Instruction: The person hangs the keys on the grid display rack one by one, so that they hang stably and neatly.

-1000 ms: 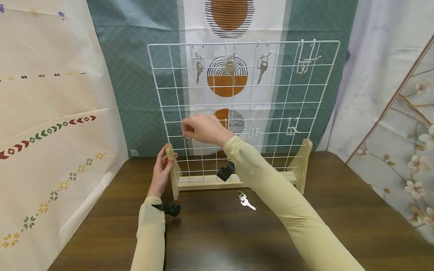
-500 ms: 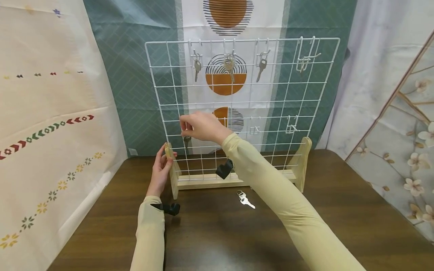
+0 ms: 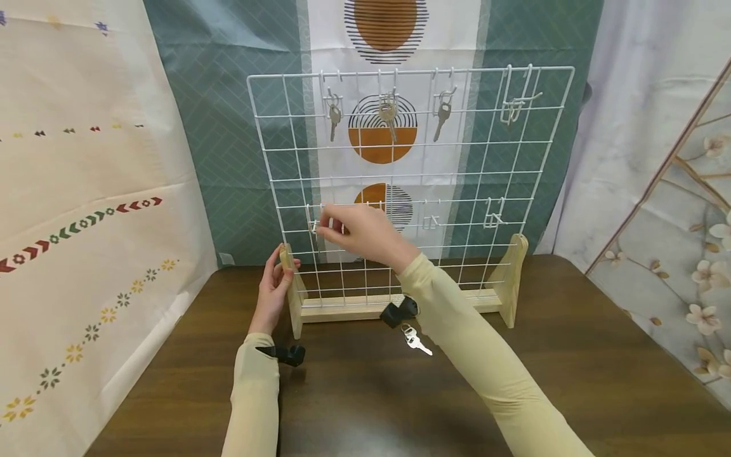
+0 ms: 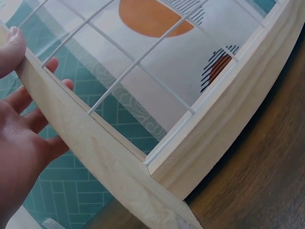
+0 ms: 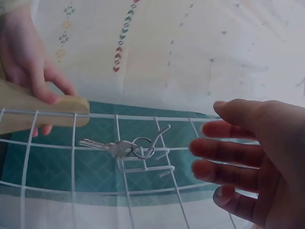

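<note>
A key (image 5: 119, 149) hangs by its split ring from a white wire hook (image 5: 164, 131) at the lower left of the white grid rack. Just right of that hook, my right hand (image 3: 365, 231) hovers with its fingers apart and nothing between them; the right wrist view shows the same hand (image 5: 262, 152) clear of the ring. My left hand (image 3: 273, 285) holds the left wooden upright (image 4: 81, 124) of the rack's stand, thumb on one face and fingertips round behind it. On the table in front lies another key (image 3: 418, 341) with a ring, partly close to the right sleeve.
Along the rack's top, keys (image 3: 334, 117) hang on several hooks. Lower hooks (image 3: 492, 219) at the right bear no key. A wooden base bar (image 3: 348, 310) spans the uprights on the brown table (image 3: 354, 387). Patterned cloths (image 3: 240, 139) stand behind and beside.
My right hand has let go of the key and drawn back to the right, leaving it on the lower left hook. My left hand stays on the upright.
</note>
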